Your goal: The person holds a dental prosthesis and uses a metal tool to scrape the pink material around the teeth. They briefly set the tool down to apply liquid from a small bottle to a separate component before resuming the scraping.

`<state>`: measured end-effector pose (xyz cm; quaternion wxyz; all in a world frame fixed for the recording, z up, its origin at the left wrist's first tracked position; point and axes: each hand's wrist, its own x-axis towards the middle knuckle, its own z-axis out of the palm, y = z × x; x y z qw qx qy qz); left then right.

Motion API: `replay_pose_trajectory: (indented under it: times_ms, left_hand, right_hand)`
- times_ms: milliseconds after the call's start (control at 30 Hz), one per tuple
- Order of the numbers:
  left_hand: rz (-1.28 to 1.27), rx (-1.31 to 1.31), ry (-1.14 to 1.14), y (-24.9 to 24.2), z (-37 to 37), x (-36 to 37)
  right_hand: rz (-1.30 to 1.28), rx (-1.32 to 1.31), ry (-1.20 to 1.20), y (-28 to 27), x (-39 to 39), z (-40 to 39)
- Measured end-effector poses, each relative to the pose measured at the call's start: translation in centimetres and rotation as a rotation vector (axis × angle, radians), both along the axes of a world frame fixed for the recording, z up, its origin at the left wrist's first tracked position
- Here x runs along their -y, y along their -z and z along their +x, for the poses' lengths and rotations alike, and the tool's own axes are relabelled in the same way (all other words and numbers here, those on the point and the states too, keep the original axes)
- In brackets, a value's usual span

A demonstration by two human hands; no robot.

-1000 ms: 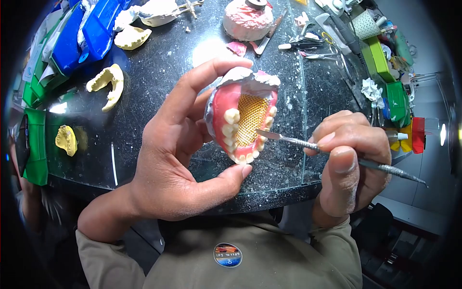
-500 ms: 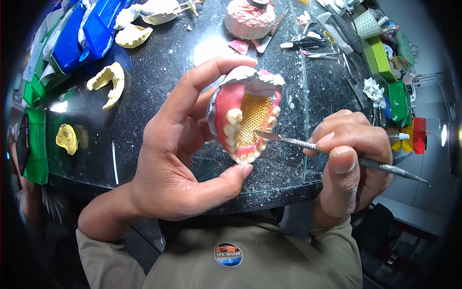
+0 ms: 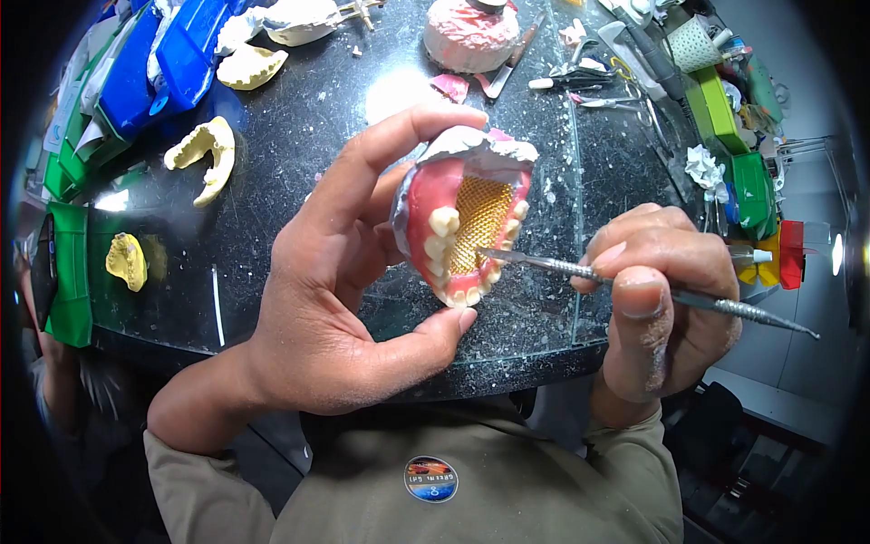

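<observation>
My left hand (image 3: 340,281) holds a denture model (image 3: 462,218) above the dark table, index finger over its top, thumb under its lower edge. The model has pink wax gums, a row of white teeth and a gold mesh palate, set on a grey-white cast. My right hand (image 3: 662,299) grips a thin metal carving tool (image 3: 634,286) like a pen. The tool's flat tip touches the inner side of the teeth at the edge of the mesh.
A dark speckled glass table (image 3: 308,136) carries yellow plaster casts (image 3: 204,159), a pink-white cast (image 3: 467,36) at the back, metal instruments (image 3: 589,86), and blue (image 3: 172,54) and green boxes (image 3: 734,154) along its left and right sides.
The tool's tip has shifted slightly left and up along the inner teeth, and my right hand has tilted the handle lower. The left hand and model barely moved.
</observation>
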<state>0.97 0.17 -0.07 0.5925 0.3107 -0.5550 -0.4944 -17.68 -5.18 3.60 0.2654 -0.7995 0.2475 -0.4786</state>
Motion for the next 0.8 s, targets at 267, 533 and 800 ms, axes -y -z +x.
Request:
replay_pose_trajectory:
  times_ms: [267, 533, 800]
  left_hand:
    - [0.011, -0.02, -0.016, 0.0, -0.2, 0.0]
    - [0.131, -0.079, 0.009, -0.5, -0.1, -0.3]
    - [0.083, 0.002, 0.032, -1.6, 0.0, -0.4]
  right_hand:
    - [-0.036, 0.02, -0.025, 0.0, 0.5, -0.4]
    - [-0.174, 0.067, 0.136, -1.0, 2.5, -3.2]
    - [0.137, -0.218, 0.289, -1.4, 12.6, -6.8]
